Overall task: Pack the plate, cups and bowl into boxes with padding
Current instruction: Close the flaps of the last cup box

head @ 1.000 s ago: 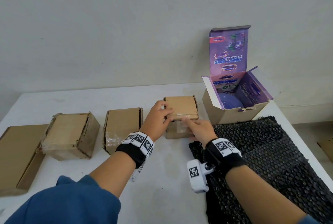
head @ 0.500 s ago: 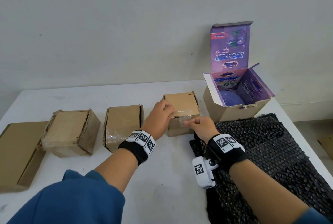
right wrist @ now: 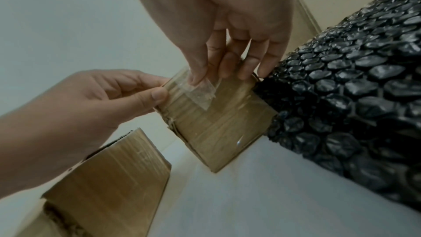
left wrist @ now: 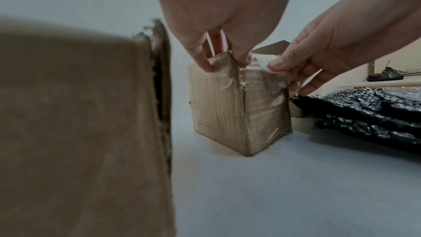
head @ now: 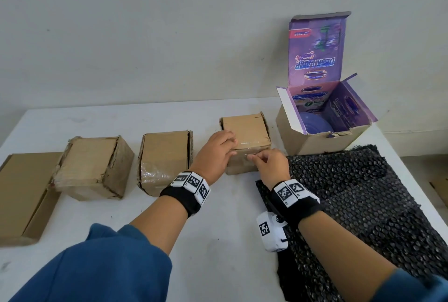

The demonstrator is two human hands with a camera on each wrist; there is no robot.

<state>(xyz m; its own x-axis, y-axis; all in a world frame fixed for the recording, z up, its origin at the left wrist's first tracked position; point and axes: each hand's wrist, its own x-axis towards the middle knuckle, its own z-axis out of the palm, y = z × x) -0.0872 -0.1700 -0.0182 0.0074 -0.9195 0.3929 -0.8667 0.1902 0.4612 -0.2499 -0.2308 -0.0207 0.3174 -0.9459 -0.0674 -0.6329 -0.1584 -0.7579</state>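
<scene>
A small closed cardboard box [head: 247,127] stands at mid-table. My left hand [head: 230,148] grips its near left top corner, fingers on the lid and thumb on the front. My right hand [head: 252,156] pinches a loose flap of clear tape [right wrist: 200,93] at the box's front top edge; the left wrist view shows the tape [left wrist: 278,77] lifted off the cardboard. To the right, an open box with purple printed flaps [head: 303,144] holds a blue bowl [head: 315,125]. Black bubble wrap [head: 351,192] lies flat under my right forearm. What the small box holds is hidden.
Two more taped cardboard boxes [head: 167,156] [head: 94,165] stand in a row to the left, and a flat closed carton [head: 21,192] lies at the far left edge. A wall runs close behind the white table [head: 218,241].
My right hand went from lying against the small box's front edge to pinching the tape flap there. The left hand has stayed on the box.
</scene>
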